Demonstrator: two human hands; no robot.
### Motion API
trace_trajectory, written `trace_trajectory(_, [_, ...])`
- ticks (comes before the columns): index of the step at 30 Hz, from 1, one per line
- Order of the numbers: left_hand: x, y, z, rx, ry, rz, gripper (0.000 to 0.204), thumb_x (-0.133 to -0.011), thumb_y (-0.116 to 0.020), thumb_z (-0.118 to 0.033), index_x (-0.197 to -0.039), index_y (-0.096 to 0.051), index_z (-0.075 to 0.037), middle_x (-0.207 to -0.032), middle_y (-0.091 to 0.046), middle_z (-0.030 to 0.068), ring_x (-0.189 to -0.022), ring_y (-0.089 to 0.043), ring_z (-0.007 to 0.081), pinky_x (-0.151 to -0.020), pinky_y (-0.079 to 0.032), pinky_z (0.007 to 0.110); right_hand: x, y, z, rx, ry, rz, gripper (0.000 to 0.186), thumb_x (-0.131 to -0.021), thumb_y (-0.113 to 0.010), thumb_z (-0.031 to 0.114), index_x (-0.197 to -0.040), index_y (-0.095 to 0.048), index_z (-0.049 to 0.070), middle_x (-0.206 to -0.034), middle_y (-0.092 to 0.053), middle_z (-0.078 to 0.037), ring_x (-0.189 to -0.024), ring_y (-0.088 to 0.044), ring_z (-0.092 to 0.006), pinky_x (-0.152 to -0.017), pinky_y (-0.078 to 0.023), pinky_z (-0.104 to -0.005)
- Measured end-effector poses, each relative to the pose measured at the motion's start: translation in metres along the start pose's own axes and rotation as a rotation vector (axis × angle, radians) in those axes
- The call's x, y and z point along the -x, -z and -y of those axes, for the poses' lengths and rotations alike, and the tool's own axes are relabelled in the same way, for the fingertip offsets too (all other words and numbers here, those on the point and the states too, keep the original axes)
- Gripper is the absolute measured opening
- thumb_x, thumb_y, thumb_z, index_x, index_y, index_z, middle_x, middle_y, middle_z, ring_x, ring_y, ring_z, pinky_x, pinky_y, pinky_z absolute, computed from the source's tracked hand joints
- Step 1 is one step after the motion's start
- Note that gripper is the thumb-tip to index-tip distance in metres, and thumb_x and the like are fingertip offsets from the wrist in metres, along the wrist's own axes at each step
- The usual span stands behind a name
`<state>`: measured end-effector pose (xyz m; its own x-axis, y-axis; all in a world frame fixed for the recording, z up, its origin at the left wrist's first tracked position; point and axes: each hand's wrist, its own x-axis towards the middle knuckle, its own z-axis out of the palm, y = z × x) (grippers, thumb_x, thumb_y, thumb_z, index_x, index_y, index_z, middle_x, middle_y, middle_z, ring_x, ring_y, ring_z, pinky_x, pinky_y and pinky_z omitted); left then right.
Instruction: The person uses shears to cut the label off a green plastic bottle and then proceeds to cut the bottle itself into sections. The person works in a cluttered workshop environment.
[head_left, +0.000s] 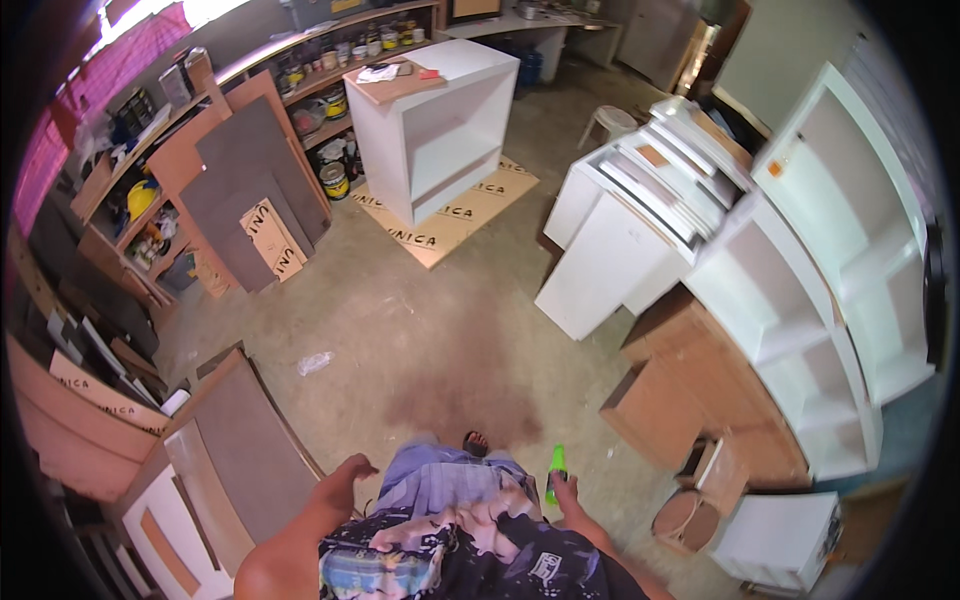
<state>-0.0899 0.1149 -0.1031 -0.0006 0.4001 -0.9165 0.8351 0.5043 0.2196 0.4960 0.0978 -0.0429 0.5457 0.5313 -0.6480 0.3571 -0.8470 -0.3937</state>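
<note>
Glare at upper left, probably a window [125, 13]; fisheye edges bend, darken; shelved cans [334, 181] look soft.

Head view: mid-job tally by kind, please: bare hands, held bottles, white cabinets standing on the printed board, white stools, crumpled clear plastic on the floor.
Bare hands: 2 (left hand, right hand)
Green bottle, held: 1
White cabinet on printed board: 1
White stool: 1
Clear plastic: 1
Total: 6
</note>
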Motion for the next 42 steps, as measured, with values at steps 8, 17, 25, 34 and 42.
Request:
trace_trajectory(8, [-0.040, 0.190, 0.010, 0.531, 0.133, -0.296, 0.031, -0.085, -0.071, -0.035, -0.079, -0.074, -0.004, -0.067, -0.070, 0.0087, -0.060, -0.068, 0.0180, -0.058, -0.055, 0.033, -0.171, -0.043, 0.382, 0.079, 0.389, 0.110, 0.094, -0.085, -0.068, 0.059, -0.147, -0.032, -0.001, -0.135, -0.053, -0.033, -0.125, -0.056, -0.0411, -0.103, -0.045, -0.0437])
trace_trajectory(17, [-0.208, 0.591, -0.229, 0.485, -0.297, -0.684, 0.037, -0.087, -0.065, -0.039, -0.092, -0.072, -0.003, -0.085, -0.073, 0.0167, -0.080, -0.071, 0.0289, -0.075, -0.053, 0.041, -0.254, -0.126, 0.683, -0.034, 0.519, 0.164, 0.089, -0.087, -0.070, 0.055, -0.146, -0.035, -0.001, -0.136, -0.053, -0.026, -0.124, -0.054, -0.0332, -0.103, -0.044, -0.0397])
trace_trajectory(25, [-0.181, 1.022, -0.438, 0.294, -0.744, -1.215, 0.018, -0.089, -0.062, -0.022, -0.092, -0.067, -0.005, -0.078, -0.065, 0.0189, -0.070, -0.064, 0.0341, -0.065, -0.049, 0.042, -0.379, -0.156, 0.850, -0.081, 0.662, 0.141, 0.082, -0.091, -0.070, 0.048, -0.145, -0.035, -0.002, -0.132, -0.054, -0.023, -0.117, -0.057, -0.0290, -0.098, -0.046, -0.0381])
trace_trajectory(34, [-0.241, 1.288, -0.465, -0.006, -0.163, -1.388, 0.033, -0.089, -0.048, -0.009, -0.119, -0.063, -0.009, -0.120, -0.065, 0.0182, -0.111, -0.064, 0.0350, -0.093, -0.051, 0.045, -0.518, -0.163, 1.002, -0.023, 0.421, 0.206, 0.066, -0.090, -0.071, 0.044, -0.127, -0.049, -0.006, -0.119, -0.060, -0.020, -0.103, -0.061, -0.0272, -0.088, -0.050, -0.0406])
trace_trajectory(42, [-0.292, 1.373, -0.449, -0.292, -0.140, -1.412, 0.012, -0.080, -0.068, -0.026, -0.088, -0.072, -0.018, -0.092, -0.072, 0.0099, -0.088, -0.070, 0.0299, -0.071, -0.054, 0.048, -0.585, -0.147, 1.118, 0.188, 0.424, 0.413, 0.078, -0.090, -0.069, 0.047, -0.137, -0.042, -0.010, -0.131, -0.053, -0.029, -0.117, -0.058, -0.0358, -0.099, -0.046, -0.0426])
